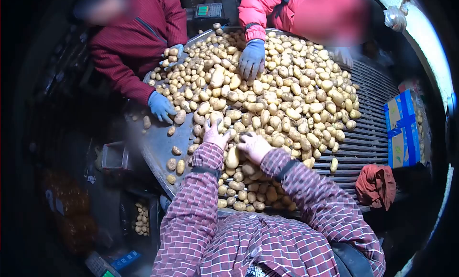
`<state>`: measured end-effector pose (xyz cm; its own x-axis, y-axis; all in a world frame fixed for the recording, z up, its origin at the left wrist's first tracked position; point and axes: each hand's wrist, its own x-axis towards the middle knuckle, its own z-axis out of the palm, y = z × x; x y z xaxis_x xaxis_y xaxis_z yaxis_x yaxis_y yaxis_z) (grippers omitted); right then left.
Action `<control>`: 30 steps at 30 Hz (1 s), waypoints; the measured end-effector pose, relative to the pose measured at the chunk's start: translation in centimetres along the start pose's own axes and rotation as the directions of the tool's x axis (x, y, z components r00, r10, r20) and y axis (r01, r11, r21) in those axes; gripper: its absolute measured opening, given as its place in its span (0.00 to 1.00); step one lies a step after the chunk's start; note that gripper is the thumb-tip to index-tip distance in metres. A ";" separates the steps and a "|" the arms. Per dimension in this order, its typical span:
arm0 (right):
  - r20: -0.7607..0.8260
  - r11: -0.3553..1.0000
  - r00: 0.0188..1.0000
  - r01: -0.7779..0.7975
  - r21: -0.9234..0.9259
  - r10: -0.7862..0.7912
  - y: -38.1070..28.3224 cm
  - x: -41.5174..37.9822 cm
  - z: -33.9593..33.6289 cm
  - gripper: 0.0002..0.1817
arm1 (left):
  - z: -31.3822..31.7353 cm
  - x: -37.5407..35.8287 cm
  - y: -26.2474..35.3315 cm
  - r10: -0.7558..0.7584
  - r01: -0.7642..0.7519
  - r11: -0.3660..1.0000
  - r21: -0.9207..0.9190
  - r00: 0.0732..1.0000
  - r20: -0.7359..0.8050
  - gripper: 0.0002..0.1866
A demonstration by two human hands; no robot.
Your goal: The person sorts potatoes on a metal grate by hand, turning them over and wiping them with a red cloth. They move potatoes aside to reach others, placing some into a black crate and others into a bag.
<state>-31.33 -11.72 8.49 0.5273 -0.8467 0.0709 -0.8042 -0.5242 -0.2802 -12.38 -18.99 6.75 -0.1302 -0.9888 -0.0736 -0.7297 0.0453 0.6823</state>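
Observation:
A broad heap of yellow potatoes (287, 100) covers much of a slatted metal table (368, 109). Both of my hands rest on the near part of the heap, side by side with a small gap between them. My left hand (216, 134) has its fingers spread over potatoes and touches them from above. My right hand (254, 147) lies on potatoes just to the right, its fingers bent and pointing left; whether it grips one is hidden. A long potato (232, 157) lies between my wrists.
Two co-workers in blue-grey gloves reach in from the far side, one gloved hand (161, 106) at left, another (252, 59) at centre. A taped box (402, 128) and a red cloth (376, 185) sit at right. A crate of potatoes (142, 219) stands lower left.

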 end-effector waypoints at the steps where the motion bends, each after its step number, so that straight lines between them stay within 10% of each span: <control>1: -0.099 0.997 0.992 -0.074 -0.009 0.072 -1.8 -1.7 -0.5 0.12 | 0.7 0.1 -0.2 0.040 -0.041 0.999 -0.023 0.999 -0.033 0.36; 7: -0.077 0.983 0.986 -0.141 0.119 0.151 -5.2 -10.4 -3.8 0.18 | 2.6 1.6 -3.8 -0.108 0.035 0.951 -0.308 0.968 -0.225 0.23; 10: -0.056 0.936 0.949 -0.293 0.197 0.309 -4.4 -13.3 -3.6 0.15 | 0.9 1.1 -3.2 -0.234 0.165 0.830 -0.533 0.970 -0.065 0.25; 15: 0.085 0.828 0.869 -0.490 0.274 0.486 -2.9 -12.8 -5.6 0.19 | -2.2 -4.2 -6.3 -0.247 0.101 0.213 -0.972 0.968 0.047 0.23; 17: -0.084 0.873 0.869 -0.488 0.030 0.488 -3.3 -10.2 -6.9 0.24 | -4.0 -7.0 -8.0 -0.172 0.147 -0.244 -0.958 0.966 0.192 0.23; 19: -0.136 0.931 0.931 -0.353 -0.094 0.339 -3.9 -6.4 -8.1 0.23 | -5.0 -10.1 -10.4 -0.053 0.092 -0.349 -0.933 0.992 0.118 0.28; 23: 0.389 0.960 0.881 -0.278 -0.037 0.271 -7.3 1.0 -4.5 0.23 | -7.7 -13.0 -8.7 -0.041 0.112 -0.311 -0.944 0.991 0.131 0.29; 26: 0.262 0.939 0.902 -0.321 -0.122 0.343 -8.1 3.3 3.2 0.28 | -8.1 -13.2 -8.0 -0.018 0.168 -0.290 -0.942 0.983 0.180 0.28; 30: 0.461 0.814 0.844 -0.458 0.356 0.274 -4.8 2.5 -0.7 0.34 | -5.7 -12.9 -8.7 -0.150 0.181 -0.383 -0.906 0.956 0.254 0.24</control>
<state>-26.35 -11.36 10.71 0.3516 -0.8163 -0.4582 -0.7990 -0.0066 -0.6013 -0.50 -7.45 5.90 -0.1855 -0.9155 -0.3569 0.8640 -0.3250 0.3846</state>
